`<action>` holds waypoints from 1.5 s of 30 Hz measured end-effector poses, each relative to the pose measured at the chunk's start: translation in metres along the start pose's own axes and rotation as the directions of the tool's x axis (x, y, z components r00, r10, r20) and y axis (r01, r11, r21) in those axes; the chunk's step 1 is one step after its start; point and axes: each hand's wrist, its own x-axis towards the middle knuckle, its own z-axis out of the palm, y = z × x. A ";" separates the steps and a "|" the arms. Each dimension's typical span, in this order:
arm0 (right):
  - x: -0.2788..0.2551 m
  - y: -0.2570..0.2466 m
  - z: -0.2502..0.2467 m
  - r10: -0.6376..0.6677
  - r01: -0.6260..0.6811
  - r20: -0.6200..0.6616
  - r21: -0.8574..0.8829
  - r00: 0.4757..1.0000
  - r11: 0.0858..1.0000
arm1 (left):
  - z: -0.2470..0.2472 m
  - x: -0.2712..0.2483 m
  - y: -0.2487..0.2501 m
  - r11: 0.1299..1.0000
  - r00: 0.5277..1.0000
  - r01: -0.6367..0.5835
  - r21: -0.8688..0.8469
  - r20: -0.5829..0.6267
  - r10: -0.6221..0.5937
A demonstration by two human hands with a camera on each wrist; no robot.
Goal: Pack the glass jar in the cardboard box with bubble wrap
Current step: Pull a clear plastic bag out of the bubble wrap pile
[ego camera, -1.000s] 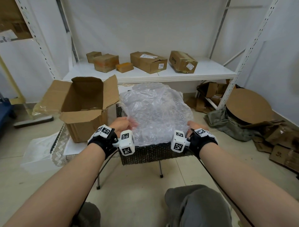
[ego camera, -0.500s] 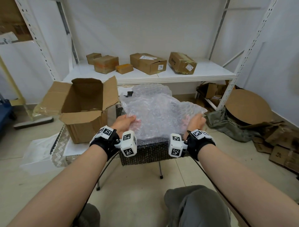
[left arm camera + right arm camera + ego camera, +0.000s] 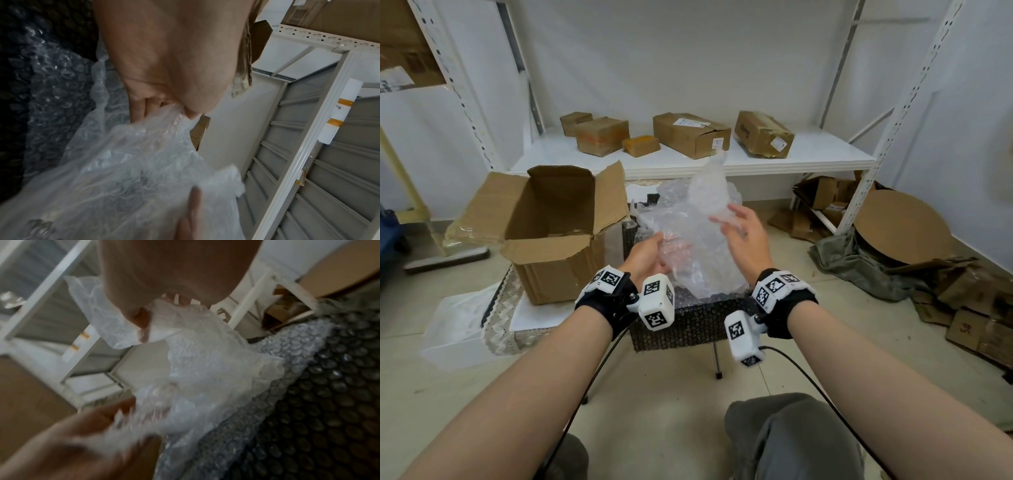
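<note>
A crumpled sheet of clear bubble wrap [image 3: 698,233] stands bunched up above a black woven stool [image 3: 688,329]. My left hand [image 3: 650,253] grips its lower left side, thumb over and fingers under the wrap [image 3: 133,170]. My right hand [image 3: 739,229] pinches the wrap [image 3: 205,366] higher on the right, between thumb and fingers. The open cardboard box [image 3: 551,233] sits to the left of the stool with its flaps up. No glass jar shows plainly; I cannot tell whether it is inside the wrap.
More bubble wrap [image 3: 287,386] lies flat on the stool seat. A white shelf [image 3: 818,154] behind carries several closed boxes. Flattened cardboard [image 3: 979,308], a round brown disc [image 3: 900,222] and a green cloth [image 3: 859,263] fill the floor at right. My knee [image 3: 791,438] is below.
The bubble wrap lay spread over the stool; now it is lifted and gathered into a tall bunch. Both hands rose from the near edge and came closer together.
</note>
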 end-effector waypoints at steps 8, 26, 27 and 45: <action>-0.007 0.011 0.012 -0.111 0.254 0.402 -0.323 0.909 0.912 | 0.008 -0.014 0.014 0.982 0.966 -0.027 -0.185 0.250 0.074; 0.017 0.006 -0.016 0.464 -0.512 0.400 0.017 0.790 0.859 | -0.012 -0.014 0.022 0.939 0.938 -0.238 0.250 0.310 0.155; 0.013 0.005 -0.015 0.451 -0.518 0.407 0.066 0.794 0.853 | -0.013 -0.013 0.021 0.935 0.935 -0.237 0.263 0.323 0.146; 0.006 0.029 -0.020 0.383 -0.463 0.317 0.233 0.868 0.856 | -0.007 -0.021 0.022 0.907 0.881 -0.417 0.055 0.272 0.388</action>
